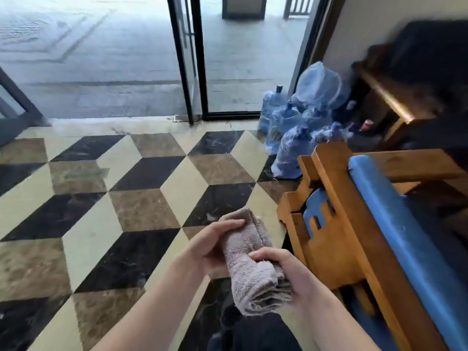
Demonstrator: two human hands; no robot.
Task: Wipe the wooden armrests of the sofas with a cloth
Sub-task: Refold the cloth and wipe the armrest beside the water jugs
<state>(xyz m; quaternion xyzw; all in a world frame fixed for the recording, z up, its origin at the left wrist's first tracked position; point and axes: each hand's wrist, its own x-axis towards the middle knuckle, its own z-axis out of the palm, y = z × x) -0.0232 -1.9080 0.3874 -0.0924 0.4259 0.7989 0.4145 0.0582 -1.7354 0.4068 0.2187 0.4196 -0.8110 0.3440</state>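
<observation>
I hold a folded grey-brown cloth (249,259) in front of me with both hands. My left hand (212,245) cups its upper end from the left, fingers laid over the top. My right hand (283,271) grips its lower end, thumb across the fold. Just to the right stands a wooden sofa frame (329,239) with a blue cushion (395,224) along it; its carved wooden side faces me. The cloth is apart from the wood. A second wooden sofa armrest (387,97) with dark cushions shows farther back on the right, blurred.
Several blue water jugs in plastic bags (298,122) crowd the floor between the two sofas, by the wall. A black-framed glass door (192,59) stands open ahead onto a paved outdoor area. The patterned tile floor (126,198) spreads to the left.
</observation>
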